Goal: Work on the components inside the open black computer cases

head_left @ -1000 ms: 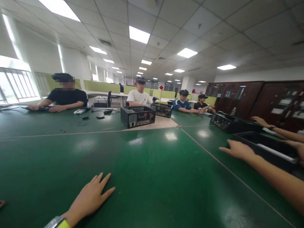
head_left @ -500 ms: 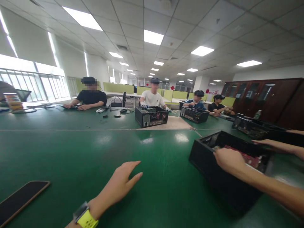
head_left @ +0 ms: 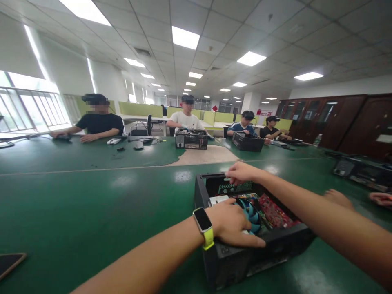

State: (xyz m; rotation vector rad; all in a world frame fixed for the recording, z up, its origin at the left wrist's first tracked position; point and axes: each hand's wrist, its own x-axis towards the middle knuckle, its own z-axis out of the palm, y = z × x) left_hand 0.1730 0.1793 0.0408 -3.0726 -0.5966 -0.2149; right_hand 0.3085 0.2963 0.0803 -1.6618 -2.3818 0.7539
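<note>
An open black computer case (head_left: 245, 263) stands right in front of me on the green table. Inside it I see a fan with blue blades (head_left: 253, 216) and a red circuit board (head_left: 275, 210). My left hand (head_left: 231, 222), with a yellow-banded watch on the wrist, grips the near wall; its fingers reach inside over the fan and its thumb lies along the rim. My right hand (head_left: 241, 172) is closed on the far rim, its arm crossing above the case. The left hand partly hides the fan.
A dark flat phone-like object (head_left: 10, 263) lies at the lower left. Across the table, people sit near other computer cases (head_left: 191, 139) (head_left: 247, 142). At right are another case (head_left: 363, 173) and co-workers' hands (head_left: 338, 199) (head_left: 381, 199). Cables and small dark parts (head_left: 139, 147) lie far left.
The computer case has moved left, in front of me. My left hand has gone from open above the table to the case's near wall. My right hand still holds the case.
</note>
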